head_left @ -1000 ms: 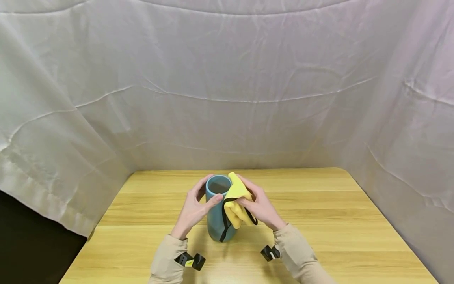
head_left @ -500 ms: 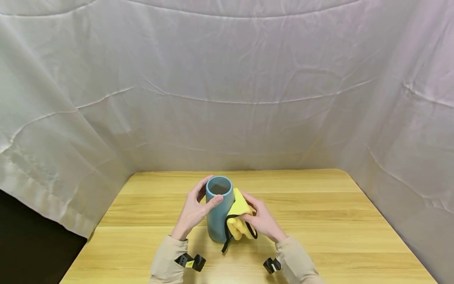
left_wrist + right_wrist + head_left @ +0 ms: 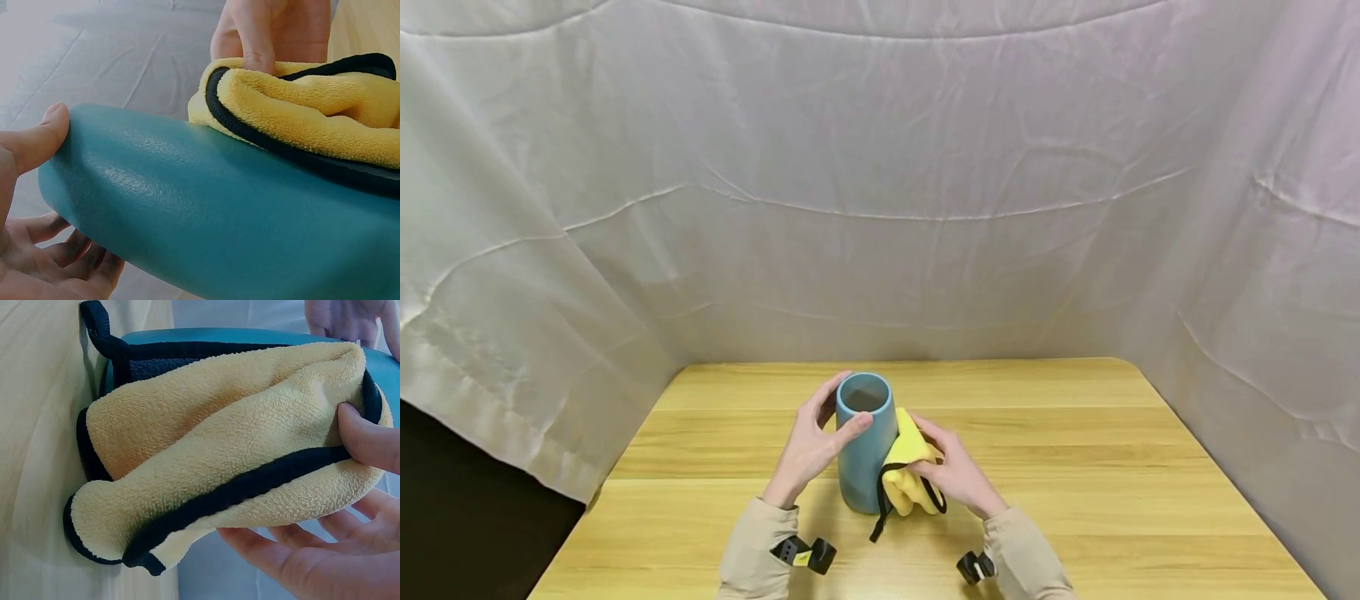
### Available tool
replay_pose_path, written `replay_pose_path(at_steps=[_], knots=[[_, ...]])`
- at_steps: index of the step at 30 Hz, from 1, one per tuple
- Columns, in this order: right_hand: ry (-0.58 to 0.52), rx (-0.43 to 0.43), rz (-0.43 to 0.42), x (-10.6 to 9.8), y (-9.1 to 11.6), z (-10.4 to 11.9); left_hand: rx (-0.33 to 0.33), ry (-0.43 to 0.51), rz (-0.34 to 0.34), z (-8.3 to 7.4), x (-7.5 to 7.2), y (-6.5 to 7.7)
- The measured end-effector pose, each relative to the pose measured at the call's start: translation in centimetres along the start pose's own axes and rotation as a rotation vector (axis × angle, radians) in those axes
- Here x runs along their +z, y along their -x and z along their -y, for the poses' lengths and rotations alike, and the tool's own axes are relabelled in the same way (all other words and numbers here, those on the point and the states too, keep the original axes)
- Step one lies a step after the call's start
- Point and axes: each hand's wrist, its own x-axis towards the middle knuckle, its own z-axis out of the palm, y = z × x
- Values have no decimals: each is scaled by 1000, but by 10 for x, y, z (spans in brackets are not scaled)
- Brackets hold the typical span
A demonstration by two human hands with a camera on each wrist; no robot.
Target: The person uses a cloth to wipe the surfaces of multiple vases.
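A tall blue-teal vase [image 3: 867, 458] with a round open mouth stands upright on the table. My left hand [image 3: 811, 443] grips it near the rim, thumb on the front and fingers round the far left side. Against the vase's right side lies a folded yellow cloth [image 3: 907, 483] with black edging and a black loop. My right hand [image 3: 953, 468] pinches this cloth between thumb and fingers. In the right wrist view the cloth [image 3: 225, 425] hangs in loose folds, its lower end close to the tabletop. The left wrist view shows the vase's smooth side [image 3: 187, 206] meeting the cloth [image 3: 300, 106].
The wooden table [image 3: 1075, 467] has a pale grey curtain [image 3: 910, 250] along its back and sides. A dark area [image 3: 467, 508] shows beyond the table at the lower left. Each wrist carries a small black camera [image 3: 820, 555].
My right hand has slid the cloth down along the vase's right side, mostly in the first half second and slightly since. The left hand keeps its grip on the vase near the rim.
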Motion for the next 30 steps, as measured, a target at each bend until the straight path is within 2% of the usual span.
replay_pose_path(at_steps=[7,24,30], knots=[[1,-19,1,1,0,-2,-1,1,0,0,0,0],[-7,5,-27,1,1,6,4,7,-3,1,0,0],[-11,-82,-50,-2,-5,23,9,11,-6,1,-1,0]])
